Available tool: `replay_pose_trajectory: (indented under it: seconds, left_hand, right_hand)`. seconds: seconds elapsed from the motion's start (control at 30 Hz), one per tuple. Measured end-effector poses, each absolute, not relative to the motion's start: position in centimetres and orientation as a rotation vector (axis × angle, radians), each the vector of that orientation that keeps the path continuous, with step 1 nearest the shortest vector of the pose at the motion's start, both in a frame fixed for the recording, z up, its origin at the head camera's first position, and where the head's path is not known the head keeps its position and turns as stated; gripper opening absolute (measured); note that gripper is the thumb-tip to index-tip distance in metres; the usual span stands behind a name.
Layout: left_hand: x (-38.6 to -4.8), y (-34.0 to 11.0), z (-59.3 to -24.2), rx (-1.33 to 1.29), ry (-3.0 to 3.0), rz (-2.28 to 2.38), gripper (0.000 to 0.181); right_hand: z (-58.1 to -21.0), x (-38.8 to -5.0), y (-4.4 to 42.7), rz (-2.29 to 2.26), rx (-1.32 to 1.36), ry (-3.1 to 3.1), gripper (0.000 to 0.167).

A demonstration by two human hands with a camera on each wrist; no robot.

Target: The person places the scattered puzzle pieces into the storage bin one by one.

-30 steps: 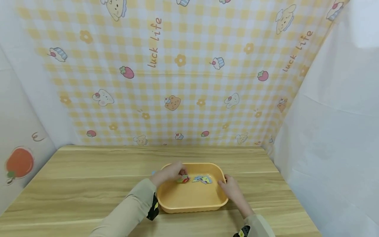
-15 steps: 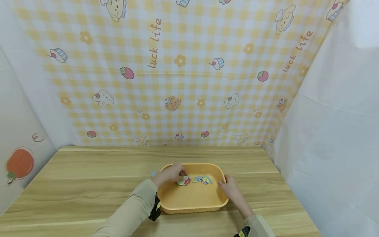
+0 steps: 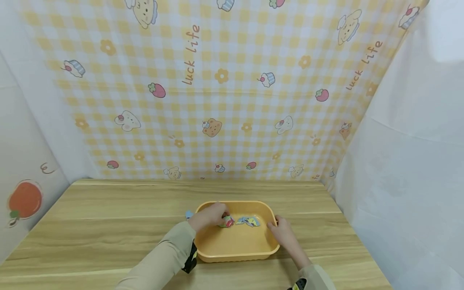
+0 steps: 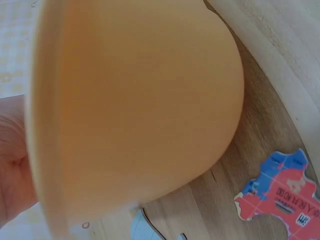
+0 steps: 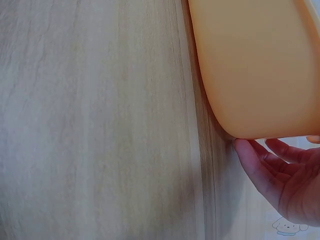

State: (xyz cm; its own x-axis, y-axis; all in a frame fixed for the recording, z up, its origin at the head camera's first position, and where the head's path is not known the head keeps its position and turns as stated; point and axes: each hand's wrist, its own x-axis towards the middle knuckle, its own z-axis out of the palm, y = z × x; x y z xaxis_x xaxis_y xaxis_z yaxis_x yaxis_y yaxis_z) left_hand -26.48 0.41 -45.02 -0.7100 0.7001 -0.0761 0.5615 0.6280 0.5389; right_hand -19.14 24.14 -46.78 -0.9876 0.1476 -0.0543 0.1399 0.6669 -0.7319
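A yellow-orange plastic basin (image 3: 235, 245) stands on the wooden table. My left hand (image 3: 212, 213) reaches over its left rim and pinches a green-and-red puzzle piece (image 3: 228, 222) near the basin floor; the fingertips are partly hidden. Just right of it in the basin lie blue-and-yellow puzzle pieces (image 3: 248, 221). My right hand (image 3: 284, 231) grips the basin's right rim, thumb inside. In the right wrist view, the fingers of that hand (image 5: 295, 177) bend against the basin wall. The left wrist view shows the left hand (image 4: 15, 160) beyond the basin wall, its fingers hidden.
In the left wrist view, a red-and-blue map puzzle piece (image 4: 282, 195) lies on the table outside the basin. A light blue piece (image 4: 145, 227) lies nearby. A light blue piece (image 3: 189, 214) also shows left of the basin. Patterned cloth (image 3: 232, 100) hangs behind the table (image 3: 127, 217).
The piece under my left hand has shifted slightly right and its face has turned a little. My right hand keeps its place on the rim. The basin stays put.
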Motion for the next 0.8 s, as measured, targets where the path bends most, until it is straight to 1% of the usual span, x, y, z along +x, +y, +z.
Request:
replay_pose_trajectory:
  seconds: [0.07, 0.1, 0.27, 0.4, 0.67, 0.8]
  left_hand:
    - [-26.4, 0.3, -44.9, 1.029, 2.581, 0.700, 0.002]
    - [-26.4, 0.3, -44.9, 1.033, 2.586, 0.692, 0.004]
    - [-26.2, -0.4, -44.6, 0.987, 2.572, 0.739, 0.024]
    - [-26.2, -1.3, -43.9, 0.913, 2.523, 0.892, 0.025]
    - [-27.2, -4.1, -43.3, 0.870, 2.466, 1.175, 0.025]
    - [-27.6, -5.5, -43.3, 0.746, 2.483, 1.318, 0.027]
  right_hand:
    - [-46.8, -19.2, 24.2, 1.255, -0.247, -2.860, 0.034]
    - [-46.8, -19.2, 24.2, 1.245, -0.243, -2.861, 0.034]
    - [-46.8, -19.1, 24.2, 1.244, -0.237, -2.861, 0.035]
    - [-47.0, -19.2, 24.4, 1.286, -0.248, -2.854, 0.035]
    - [-47.1, -19.2, 24.4, 1.273, -0.224, -2.860, 0.035]
    - [-47.0, -19.1, 24.3, 1.261, -0.223, -2.865, 0.035]
